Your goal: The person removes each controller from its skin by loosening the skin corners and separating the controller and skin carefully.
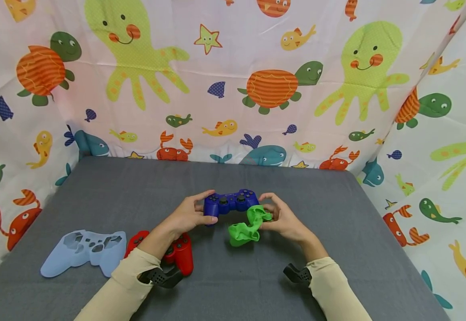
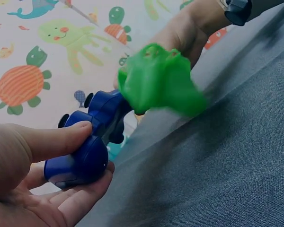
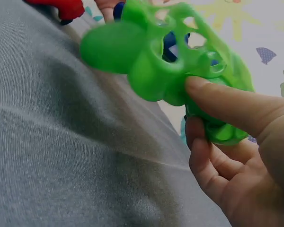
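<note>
A blue game controller (image 1: 231,200) is held up over the middle of the table, face up, its thumbsticks and buttons showing. My left hand (image 1: 186,214) grips its left handle, thumb on one side and fingers beneath, as the left wrist view shows. With thumb and fingers my right hand (image 1: 284,218) pinches a soft green controller cover (image 1: 246,232) at the controller's right handle. The cover is crumpled and its other end dangles in front. Through its openings the right wrist view shows blue. Whether the right handle sits inside the cover, I cannot tell.
On the grey cloth-covered table (image 1: 321,191) a light blue controller cover (image 1: 82,256) lies at the left. Beside it is a red controller (image 1: 184,256), partly hidden under my left forearm. A curtain (image 1: 225,58) printed with sea animals hangs behind and at both sides.
</note>
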`<action>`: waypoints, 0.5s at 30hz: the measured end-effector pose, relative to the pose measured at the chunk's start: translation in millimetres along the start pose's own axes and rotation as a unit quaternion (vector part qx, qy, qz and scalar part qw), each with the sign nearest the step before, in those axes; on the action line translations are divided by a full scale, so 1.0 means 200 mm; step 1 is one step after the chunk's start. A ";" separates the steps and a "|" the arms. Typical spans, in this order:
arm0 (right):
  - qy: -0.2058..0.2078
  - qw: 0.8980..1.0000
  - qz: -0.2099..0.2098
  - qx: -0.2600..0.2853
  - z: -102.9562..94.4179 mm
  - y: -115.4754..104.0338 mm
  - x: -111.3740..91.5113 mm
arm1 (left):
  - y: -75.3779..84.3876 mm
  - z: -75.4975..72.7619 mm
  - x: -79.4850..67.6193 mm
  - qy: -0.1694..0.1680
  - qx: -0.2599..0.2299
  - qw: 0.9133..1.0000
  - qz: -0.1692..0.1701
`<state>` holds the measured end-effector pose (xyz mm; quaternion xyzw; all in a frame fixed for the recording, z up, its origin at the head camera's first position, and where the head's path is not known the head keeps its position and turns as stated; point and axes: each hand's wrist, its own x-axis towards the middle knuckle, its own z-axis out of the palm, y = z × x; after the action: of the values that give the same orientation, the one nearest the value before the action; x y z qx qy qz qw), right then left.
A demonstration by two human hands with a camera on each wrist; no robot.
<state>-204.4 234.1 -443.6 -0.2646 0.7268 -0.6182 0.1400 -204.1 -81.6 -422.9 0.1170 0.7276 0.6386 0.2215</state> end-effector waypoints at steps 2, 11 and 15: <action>0.002 1.000 0.002 -0.008 0.01 0.00 0.00 | 0.00 0.00 0.00 -0.002 -0.001 1.000 -0.003; 0.037 0.998 0.013 -0.053 0.04 0.02 0.01 | 0.00 0.00 0.01 0.002 0.024 0.999 -0.037; 0.037 0.997 0.023 -0.059 0.04 0.02 0.01 | 0.00 0.01 0.01 0.004 0.032 0.998 -0.046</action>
<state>-202.6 226.3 -449.1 -0.2328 0.7723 -0.5803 0.1118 -205.1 -79.2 -424.1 0.0884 0.7531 0.6046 0.2439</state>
